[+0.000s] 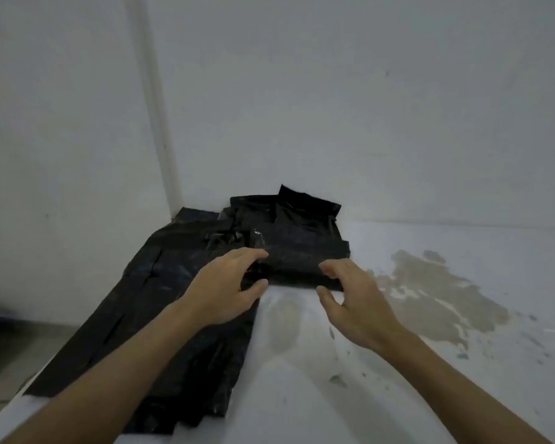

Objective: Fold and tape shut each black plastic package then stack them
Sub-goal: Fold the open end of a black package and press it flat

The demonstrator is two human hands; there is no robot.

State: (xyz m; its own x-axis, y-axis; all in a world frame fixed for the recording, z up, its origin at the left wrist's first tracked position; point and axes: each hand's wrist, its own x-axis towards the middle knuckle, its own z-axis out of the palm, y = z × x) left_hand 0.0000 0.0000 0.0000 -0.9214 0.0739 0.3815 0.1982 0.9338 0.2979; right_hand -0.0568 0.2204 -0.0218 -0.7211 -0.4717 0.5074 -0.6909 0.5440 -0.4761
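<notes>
Stacking step: a folded package [302, 267] is framed by the left hand [225, 290] and right hand [353, 299] (fingers spread, gripping nothing); squaring on the stack [289, 219] is judged next.

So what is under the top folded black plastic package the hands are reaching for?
More folded black plastic packages stacked on the white table; lower layers are covered, so their count is unclear.
</notes>
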